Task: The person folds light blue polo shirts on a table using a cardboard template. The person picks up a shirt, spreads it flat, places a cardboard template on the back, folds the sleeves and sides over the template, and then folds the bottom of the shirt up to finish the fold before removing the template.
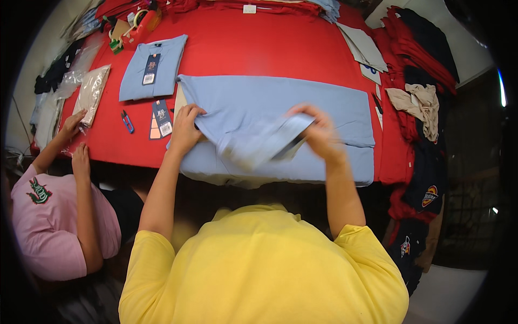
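A light blue shirt (302, 92) lies spread along the near edge of the red-covered table. My left hand (186, 129) is closed on its left part, where the cloth bunches beside the fingers. Over the middle, my right hand (319, 134) grips a raised, motion-blurred portion of the same shirt, with a dark opening showing under the fold. A pale board edge (182, 102) shows beside my left hand; the rest of it is covered by cloth.
Left of me are a folded blue shirt (162, 62) with a tag, loose tags (161, 120), blue thread snips (128, 122) and a red tape dispenser (143, 27). A person in pink (65, 227) handles a bagged beige garment (93, 94). White cards (362, 47) and piled clothes (418, 48) stand right.
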Demonstrator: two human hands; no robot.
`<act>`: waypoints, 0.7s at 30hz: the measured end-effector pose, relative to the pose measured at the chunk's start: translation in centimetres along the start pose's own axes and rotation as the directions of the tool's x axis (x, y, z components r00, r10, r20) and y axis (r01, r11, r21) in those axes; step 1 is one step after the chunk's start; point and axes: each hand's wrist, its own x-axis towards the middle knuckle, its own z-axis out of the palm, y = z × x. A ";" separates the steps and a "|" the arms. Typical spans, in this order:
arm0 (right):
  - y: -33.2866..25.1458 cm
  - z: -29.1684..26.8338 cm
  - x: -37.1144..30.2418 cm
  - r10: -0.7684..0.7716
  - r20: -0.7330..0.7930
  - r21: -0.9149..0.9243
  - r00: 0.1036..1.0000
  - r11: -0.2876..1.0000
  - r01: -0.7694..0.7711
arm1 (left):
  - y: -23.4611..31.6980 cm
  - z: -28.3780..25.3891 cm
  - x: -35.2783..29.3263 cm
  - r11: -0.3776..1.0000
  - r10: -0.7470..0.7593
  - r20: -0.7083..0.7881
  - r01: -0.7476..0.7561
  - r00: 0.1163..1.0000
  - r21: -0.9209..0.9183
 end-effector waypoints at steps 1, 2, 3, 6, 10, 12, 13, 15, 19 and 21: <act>-0.1 -2.4 0.2 0.005 -0.174 0.139 0.985 0.990 0.020 | 0.2 -0.2 0.1 1.000 0.010 -0.006 -0.010 1.000 -0.001; 0.2 -5.5 0.0 0.077 -0.284 0.023 0.956 0.997 -0.074 | 0.5 -0.3 0.2 1.000 0.020 -0.010 -0.020 1.000 -0.006; 1.1 -8.3 -0.5 0.136 -0.399 -0.080 0.907 0.980 -0.182 | 0.8 -0.3 0.2 0.999 0.029 -0.013 -0.029 0.999 -0.012; 5.0 -13.4 -2.5 0.278 -0.650 -0.412 0.707 0.654 -0.635 | 0.3 0.4 0.1 1.000 0.004 -0.003 -0.004 1.000 0.013; 9.2 -12.0 -2.7 -0.135 -0.474 -0.652 0.870 0.718 -0.244 | 0.5 0.3 -0.1 1.000 0.018 -0.020 -0.017 1.000 0.014; 9.8 -10.4 -1.0 -0.393 -0.314 -0.843 0.864 0.535 -0.063 | 0.3 0.1 -0.3 0.999 0.032 -0.038 -0.031 0.999 0.022; 10.0 -10.5 -0.5 -0.315 -0.329 -0.824 0.890 0.556 -0.108 | 0.2 0.3 -0.3 0.999 0.040 -0.048 -0.039 0.998 0.018; 10.4 -10.9 1.1 -0.147 -0.347 -0.784 0.926 0.588 -0.200 | -0.1 0.8 -0.2 0.999 0.049 -0.068 -0.048 0.996 0.010; 8.2 -9.9 2.7 -0.302 -0.516 -0.798 0.802 0.511 -0.320 | 0.6 0.4 0.1 1.000 -0.008 -0.006 0.008 1.000 -0.002; 8.1 -9.2 2.8 -0.442 -0.485 -0.848 0.754 0.448 -0.283 | 0.5 0.3 0.1 1.000 -0.021 0.000 0.021 1.000 -0.021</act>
